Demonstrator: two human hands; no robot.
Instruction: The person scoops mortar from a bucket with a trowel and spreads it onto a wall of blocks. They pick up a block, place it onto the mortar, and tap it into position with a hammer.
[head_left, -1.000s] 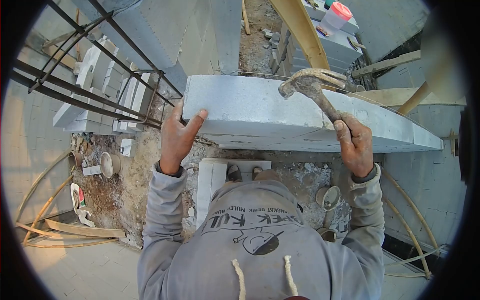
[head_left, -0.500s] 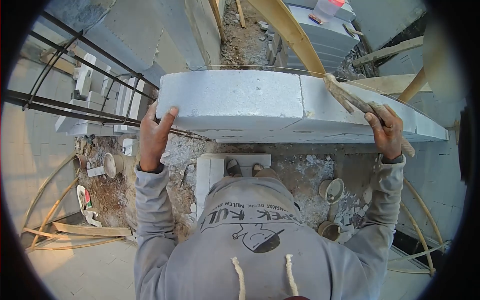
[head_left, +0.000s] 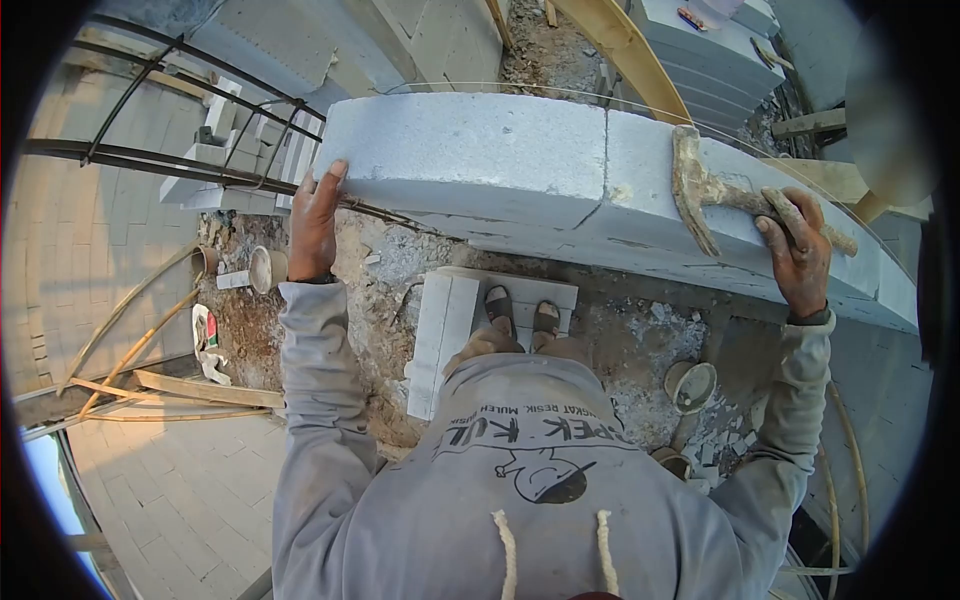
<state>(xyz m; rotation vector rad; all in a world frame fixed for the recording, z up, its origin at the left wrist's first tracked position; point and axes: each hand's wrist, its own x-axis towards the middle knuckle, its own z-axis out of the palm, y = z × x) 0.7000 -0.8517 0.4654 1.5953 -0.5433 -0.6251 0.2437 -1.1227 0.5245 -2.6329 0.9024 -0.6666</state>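
My left hand (head_left: 317,222) is at the left end of a pale concrete block (head_left: 465,140) on top of the block wall (head_left: 520,228). Its thumb touches the block's near corner, with the fingers stretched beside the end face. My right hand (head_left: 798,250) is closed around the wooden handle of a mortar-crusted hammer (head_left: 690,185). The hammer's head lies over the adjoining block (head_left: 640,165), to the right of the joint. A thin string line (head_left: 560,92) runs along the wall's far edge.
Steel rebar (head_left: 190,160) juts in at the left. My feet (head_left: 520,315) stand on stacked blocks (head_left: 445,325). Buckets (head_left: 690,385) and rubble are on the ground at right; bamboo poles and planks (head_left: 205,385) lie at left. A curved board (head_left: 635,55) leans beyond the wall.
The view has shifted and turned. My left hand has slid down toward the block's near corner. The hammer has turned in my right hand, its head now lying crosswise over the block.
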